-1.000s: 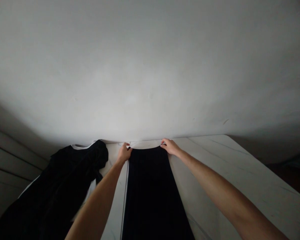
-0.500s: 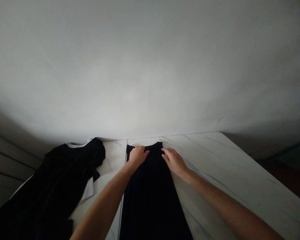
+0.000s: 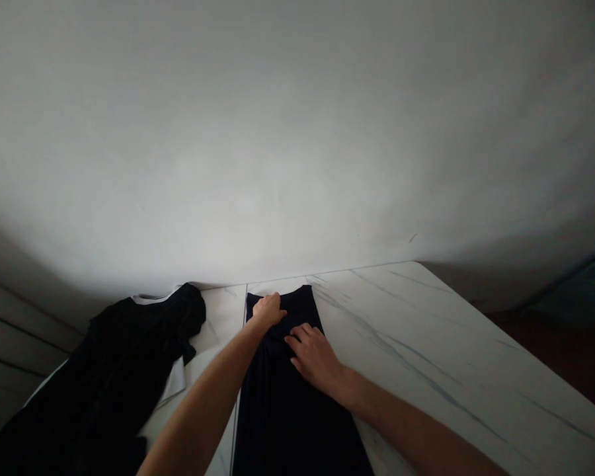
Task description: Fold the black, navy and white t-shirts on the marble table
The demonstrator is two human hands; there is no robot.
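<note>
A long dark navy garment with a waistband, trousers or a skirt, lies lengthwise on the white marble-patterned table. Its far, narrower end reaches close to the wall, and creases run down from the part between my hands. My left hand is closed at the left of the waistband, its fingers curled on the cloth and the fingertips partly hidden. Lower and to the right, my right hand rests on the garment with its fingers spread.
Black clothing with a pale neckline lies at the left of the table, a white piece showing from under it. Behind the table rises a plain wall. The table's right edge slants down toward a dark floor area.
My right hand has moved left and nearer, from the garment's right edge onto its upper middle. My left hand stays at the waistband. Creases now show in the cloth; the view has shifted slightly.
</note>
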